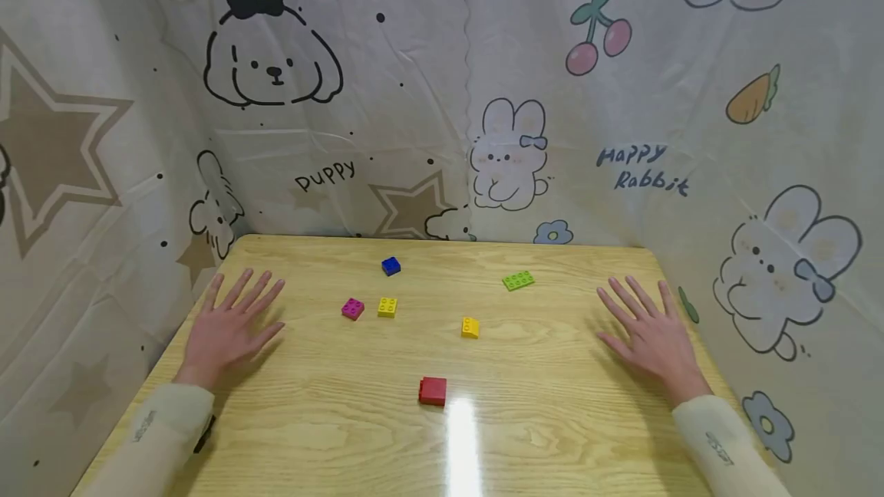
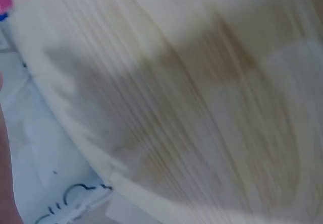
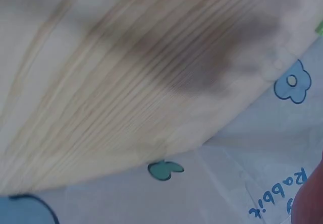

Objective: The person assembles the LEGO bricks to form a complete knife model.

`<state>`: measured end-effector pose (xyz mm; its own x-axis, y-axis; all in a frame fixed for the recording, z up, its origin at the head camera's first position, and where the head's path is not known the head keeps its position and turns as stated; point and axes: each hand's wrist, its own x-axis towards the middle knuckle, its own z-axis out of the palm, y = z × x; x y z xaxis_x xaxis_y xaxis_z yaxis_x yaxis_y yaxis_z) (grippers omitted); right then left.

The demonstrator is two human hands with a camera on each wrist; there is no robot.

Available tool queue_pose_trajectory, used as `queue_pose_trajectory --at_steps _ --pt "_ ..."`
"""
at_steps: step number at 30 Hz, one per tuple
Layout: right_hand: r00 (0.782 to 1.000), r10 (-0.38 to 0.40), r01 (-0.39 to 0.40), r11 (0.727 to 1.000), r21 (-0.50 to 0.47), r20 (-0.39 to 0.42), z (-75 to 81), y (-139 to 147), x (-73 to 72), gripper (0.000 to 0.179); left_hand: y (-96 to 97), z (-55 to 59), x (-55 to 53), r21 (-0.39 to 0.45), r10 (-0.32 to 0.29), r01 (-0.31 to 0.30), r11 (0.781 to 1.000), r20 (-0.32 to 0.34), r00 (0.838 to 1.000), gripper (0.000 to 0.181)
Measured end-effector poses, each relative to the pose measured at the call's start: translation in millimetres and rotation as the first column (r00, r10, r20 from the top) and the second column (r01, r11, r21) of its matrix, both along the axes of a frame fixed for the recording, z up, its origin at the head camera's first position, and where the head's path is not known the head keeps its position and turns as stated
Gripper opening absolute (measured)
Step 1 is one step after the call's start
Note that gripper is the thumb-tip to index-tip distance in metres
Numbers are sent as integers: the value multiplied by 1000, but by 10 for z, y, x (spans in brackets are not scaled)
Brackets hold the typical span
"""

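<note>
Wooden table (image 1: 331, 436) — cartoon-printed curtain (image 1: 428, 60) behind.

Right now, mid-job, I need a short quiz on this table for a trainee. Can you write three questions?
1. In the head view, what colour is the lowest brick?
2. True or false: the left grip is holding the magenta brick.
3. Which lies nearest the right grip: (a) the blue brick, (b) the lime green brick, (c) the magenta brick?

Key:
1. Red.
2. False; the magenta brick lies apart on the table.
3. (b); the blue brick lies farther away.
</note>
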<state>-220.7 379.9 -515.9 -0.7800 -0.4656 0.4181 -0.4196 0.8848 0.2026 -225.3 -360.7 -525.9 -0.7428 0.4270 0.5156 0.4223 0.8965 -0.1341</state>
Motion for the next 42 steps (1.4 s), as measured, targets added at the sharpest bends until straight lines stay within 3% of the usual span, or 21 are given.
queue_pose_trajectory --at_steps 7,11,15,22,25,30,33,36,39,42 --pt "1000 -14 15 995 -97 12 5 -161 -28 83 459 44 170 80 55 -65 995 121 991 74" --pt "998 -22 32 985 -168 62 23 -268 -37 71 779 42 284 184 50 -97 978 242 969 71" --pt "994 -22 47 968 -247 103 79 -397 -40 74 1070 41 381 310 -3 -112 944 349 937 67" --pt "992 24 28 911 -410 123 126 -565 -101 69 1505 -5 516 507 -165 -95 857 445 880 65" --pt "988 40 33 889 -456 151 122 -642 -151 66 1647 -35 568 575 -258 -93 813 498 828 67" --pt "974 49 71 861 -503 221 122 -771 -236 61 1850 -85 636 655 -398 -122 746 585 707 67" --pt "958 49 110 847 -520 282 133 -843 -311 60 1955 -116 660 685 -463 -133 716 609 644 66" --pt "938 52 148 834 -532 343 127 -911 -415 60 2038 -132 686 701 -510 -140 699 626 590 65" --pt "916 60 184 816 -548 398 101 -972 -533 61 2107 -135 706 701 -530 -162 694 650 545 63" --pt "900 72 204 801 -563 430 48 -1048 -658 61 2161 -142 722 694 -530 -177 698 667 524 62"
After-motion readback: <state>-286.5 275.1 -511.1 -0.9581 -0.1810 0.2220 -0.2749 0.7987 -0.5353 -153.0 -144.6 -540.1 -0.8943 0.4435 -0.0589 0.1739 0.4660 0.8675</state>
